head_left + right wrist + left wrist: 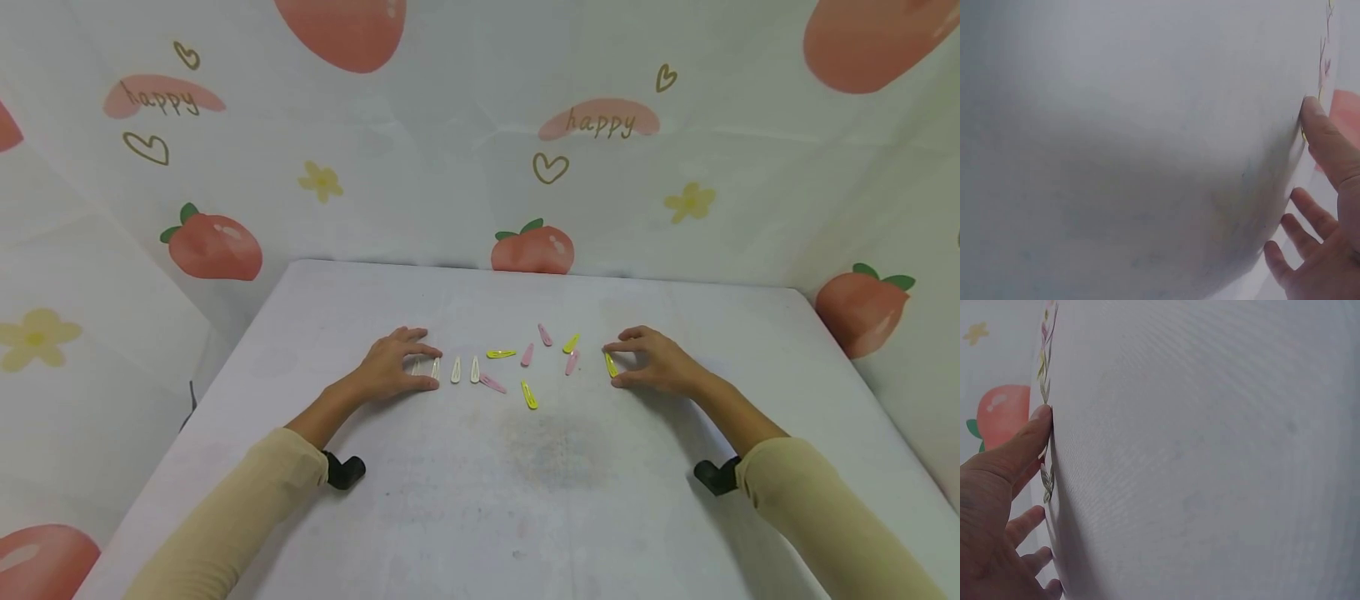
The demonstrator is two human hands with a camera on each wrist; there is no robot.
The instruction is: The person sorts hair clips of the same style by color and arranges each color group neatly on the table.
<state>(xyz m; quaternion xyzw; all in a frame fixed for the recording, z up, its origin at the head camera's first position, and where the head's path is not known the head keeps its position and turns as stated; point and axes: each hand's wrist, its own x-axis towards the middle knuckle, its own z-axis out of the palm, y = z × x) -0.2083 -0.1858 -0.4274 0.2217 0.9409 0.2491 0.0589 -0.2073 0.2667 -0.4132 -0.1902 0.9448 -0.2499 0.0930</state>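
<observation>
My left hand (pixel 393 364) pinches a white snap hair clip (pixel 436 369) between thumb and index finger, one at each end of it. Under that palm lies another white clip (pixel 416 367), partly hidden. Just right of the fingertips, two more white clips (pixel 455 370) stand parallel in a row. At the right, the thumb and index finger of my right hand (pixel 656 362) pinch the two ends of a yellow hair clip (pixel 612 365). In the left wrist view the thumb (pixel 1038 422) touches down at the tabletop, the clips showing edge-on beside it.
Between the hands lie scattered pink clips (pixel 527 355) and yellow clips (pixel 529 395). One pink clip (pixel 492 383) meets the rightmost white one. A white cloth covers the table (pixel 450 517); a peach-printed backdrop (pixel 450 167) rises behind its far edge.
</observation>
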